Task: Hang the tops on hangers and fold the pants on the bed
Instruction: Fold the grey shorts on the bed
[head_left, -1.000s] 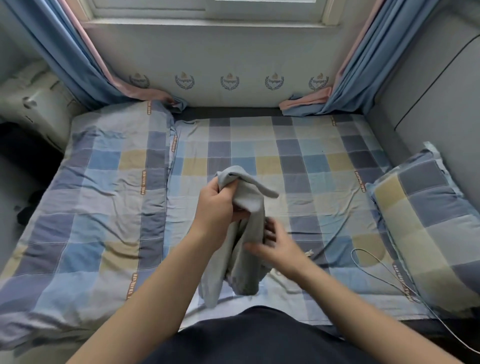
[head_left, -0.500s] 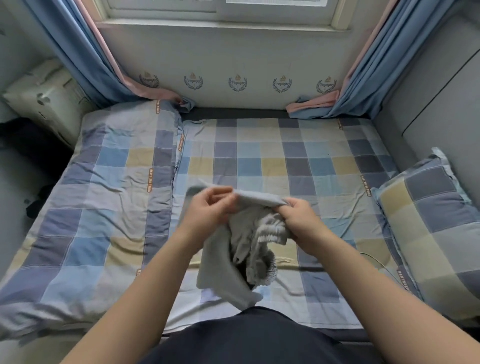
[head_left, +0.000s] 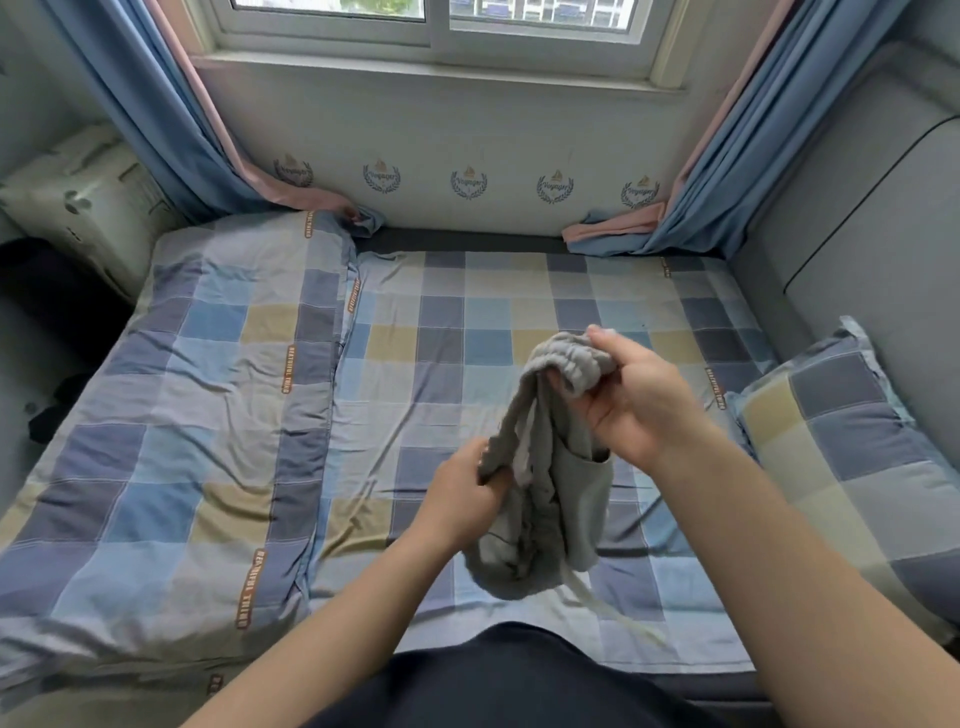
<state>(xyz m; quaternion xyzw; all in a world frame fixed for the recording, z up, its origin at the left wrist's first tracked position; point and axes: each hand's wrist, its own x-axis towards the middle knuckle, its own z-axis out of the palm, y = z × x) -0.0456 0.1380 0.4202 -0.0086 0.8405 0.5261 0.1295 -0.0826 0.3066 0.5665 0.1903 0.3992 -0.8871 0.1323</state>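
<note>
Head view: a bunched pair of grey soft-knit pants (head_left: 550, 499) hangs in the air above the near half of the blue-and-yellow checked bed (head_left: 519, 291), not yet laid flat. The right hand (head_left: 644, 405) has its fingers (head_left: 623, 348) curled round the ribbed elastic waistband (head_left: 576, 358), and the left hand (head_left: 462, 499) grips a lower fold of the cloth with fingers closed on it. The main risk, as I judge it, is that the legs are twisted inside the bundle, so spreading it from these two grips may lay it down crooked or partly inside out. The pale drawstring (head_left: 608, 608) trails loose below and could get trapped inside a fold or snag on a hand. Because the fabric is limp, letting go on one side would drop it in a heap. A thick folded checked quilt (head_left: 197, 405) takes the left part of the bed and a matching checked pillow (head_left: 852, 447) sits at the right edge, leaving the middle strip as the folding space. Blue curtains (head_left: 156, 104) hang well apart at the far wall. No hangers or tops are in view.
</note>
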